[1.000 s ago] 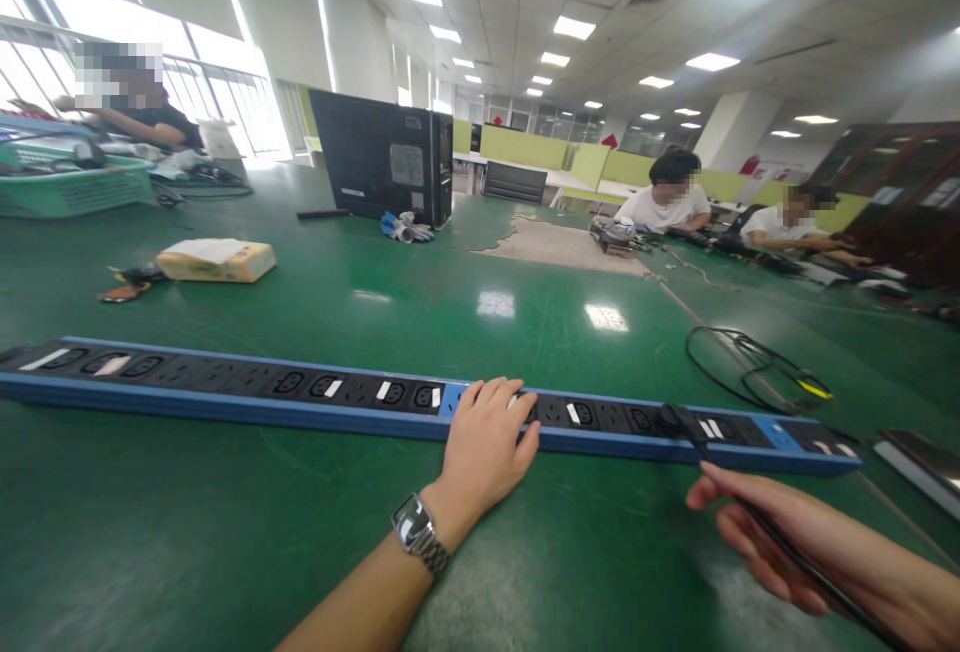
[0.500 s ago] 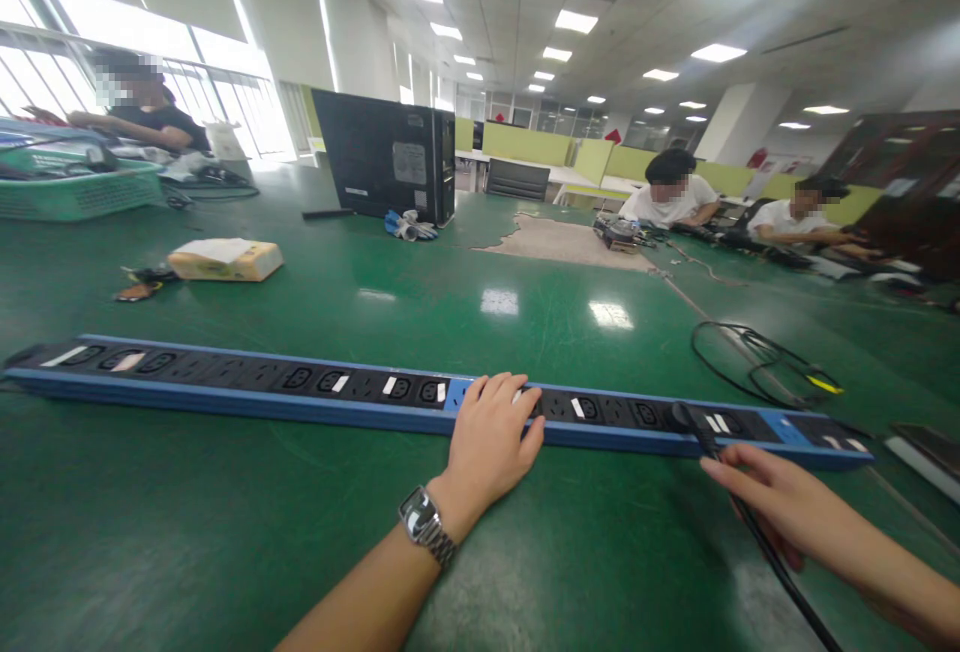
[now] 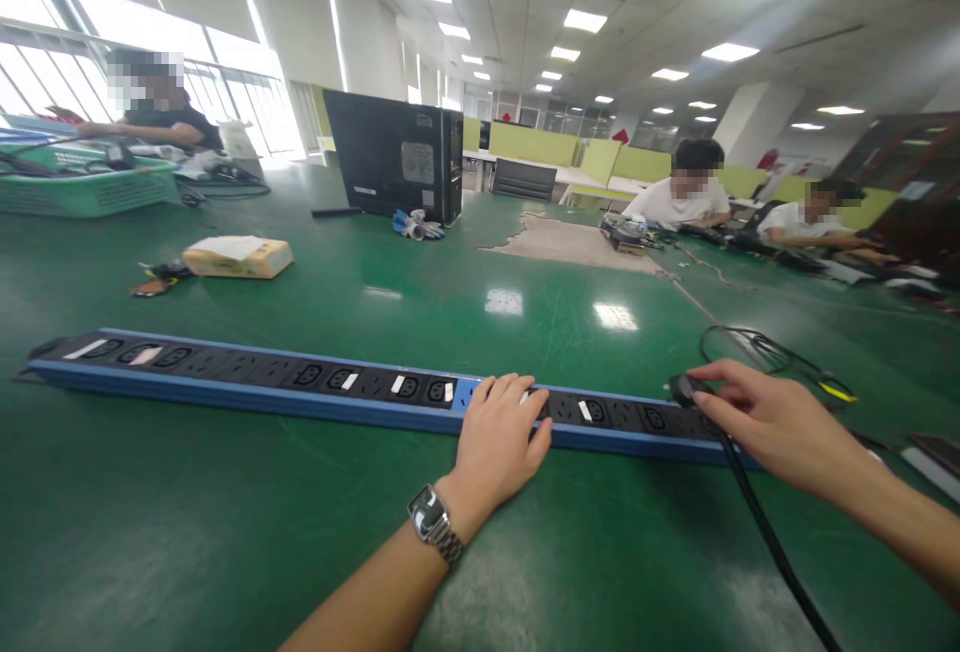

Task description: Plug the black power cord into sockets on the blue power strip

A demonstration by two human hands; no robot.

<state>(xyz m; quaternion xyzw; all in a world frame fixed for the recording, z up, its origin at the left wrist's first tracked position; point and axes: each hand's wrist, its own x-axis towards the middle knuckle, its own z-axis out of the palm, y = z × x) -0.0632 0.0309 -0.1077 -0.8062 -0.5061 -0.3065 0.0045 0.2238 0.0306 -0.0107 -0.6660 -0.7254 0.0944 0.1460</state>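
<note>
The long blue power strip [image 3: 300, 387] lies across the middle of the frame on the green table [image 3: 225, 532]. The left hand [image 3: 499, 437], fingers spread, rests flat on the strip near its centre, clamping nothing. The right hand [image 3: 772, 422], at centre right, has fingertips closed about the black plug [image 3: 684, 390] seated in the strip; its cable [image 3: 772, 542] runs to the lower right. Risk: an off-axis pull could lift or skew the strip, or strain the cable.
</note>
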